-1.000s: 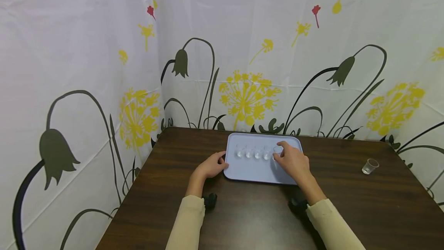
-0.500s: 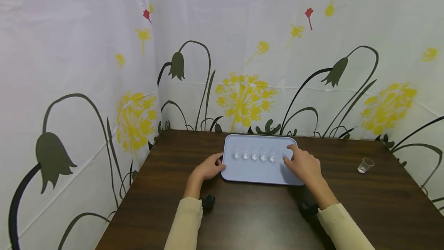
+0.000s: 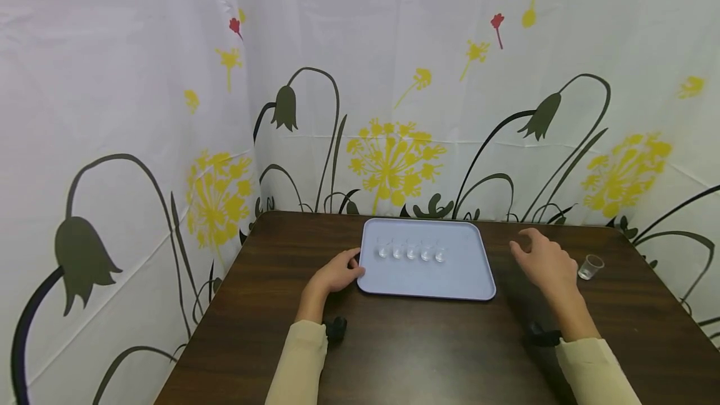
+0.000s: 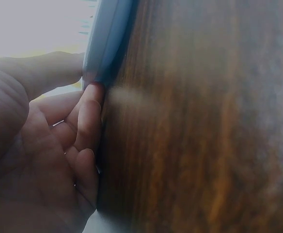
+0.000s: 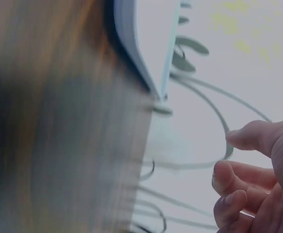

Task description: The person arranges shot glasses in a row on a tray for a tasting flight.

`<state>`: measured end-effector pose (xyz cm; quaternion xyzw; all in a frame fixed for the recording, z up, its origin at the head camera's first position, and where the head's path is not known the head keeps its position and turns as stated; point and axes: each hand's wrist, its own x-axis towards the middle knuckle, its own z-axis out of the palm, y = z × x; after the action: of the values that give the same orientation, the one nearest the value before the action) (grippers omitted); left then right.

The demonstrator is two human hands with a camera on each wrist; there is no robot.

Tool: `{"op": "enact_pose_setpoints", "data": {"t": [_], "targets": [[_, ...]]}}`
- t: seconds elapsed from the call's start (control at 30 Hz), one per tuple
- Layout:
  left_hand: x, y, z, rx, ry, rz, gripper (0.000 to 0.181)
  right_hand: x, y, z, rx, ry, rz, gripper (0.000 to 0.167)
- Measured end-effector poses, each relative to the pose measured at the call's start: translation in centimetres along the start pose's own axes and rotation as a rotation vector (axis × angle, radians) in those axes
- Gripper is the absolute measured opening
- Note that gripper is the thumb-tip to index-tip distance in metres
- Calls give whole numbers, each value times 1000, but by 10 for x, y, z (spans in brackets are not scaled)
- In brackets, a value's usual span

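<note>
My left hand [image 3: 336, 272] pinches the left edge of a light blue tray [image 3: 433, 283]. In the left wrist view the thumb lies on the tray's rim [image 4: 105, 39], with a fingertip against its lower side. Several small clear cups [image 3: 412, 252] stand upright in a row on the tray. My right hand [image 3: 547, 265] hovers over the table between the tray and a lone clear cup [image 3: 590, 267], holding nothing. Its fingers [image 5: 226, 177] are loosely bent and apart from the thumb in the right wrist view. The lone cup looks tilted or lying on the table.
A dark brown wooden table [image 3: 416, 355] carries the tray and cup. Behind it and at the left hangs a white curtain [image 3: 365, 30] printed with yellow flowers and dark green stems. A black wrist strap [image 3: 544, 334] is on the right wrist.
My right hand has left the rightmost cup in the row on the tray and moved right, off the tray toward the lone cup. The left hand stays at the tray's edge.
</note>
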<state>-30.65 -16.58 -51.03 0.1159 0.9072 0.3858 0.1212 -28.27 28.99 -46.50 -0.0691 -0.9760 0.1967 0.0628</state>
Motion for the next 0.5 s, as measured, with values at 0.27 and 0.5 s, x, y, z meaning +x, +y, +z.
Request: {"op": "enact_pose_setpoints", "data": {"t": [0.27,0.5], "targets": [[0,2,-1,6,-5,-6,62,-1,39,-25,30,7,114,68],[1,2,0,7,-4,-14,62,2,71,-43,43,-69,261,82]]}}
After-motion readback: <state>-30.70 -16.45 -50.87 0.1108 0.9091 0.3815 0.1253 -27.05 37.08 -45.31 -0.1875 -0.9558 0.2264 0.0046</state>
